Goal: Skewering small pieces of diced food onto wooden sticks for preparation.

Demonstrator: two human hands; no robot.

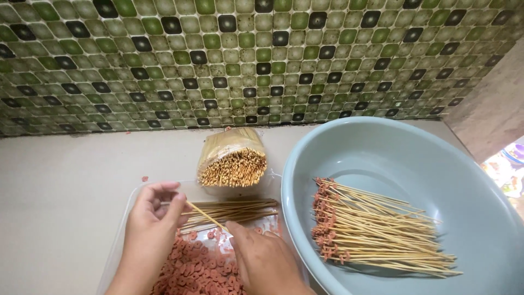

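Both hands (pixel 218 240) pinch a bamboo skewer (pixel 204 214) over sausage slices (pixel 194 270).

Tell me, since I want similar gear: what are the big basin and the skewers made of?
The basin looks like plastic: pale blue-grey, smooth, soft sheen. The skewers look like bamboo or wood: thin, pale tan, matte. The bundle seems wrapped in clear film.

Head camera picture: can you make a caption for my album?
Left hand holds a bamboo skewer over a tray of sliced sausage rounds, beside a basin of finished skewers.
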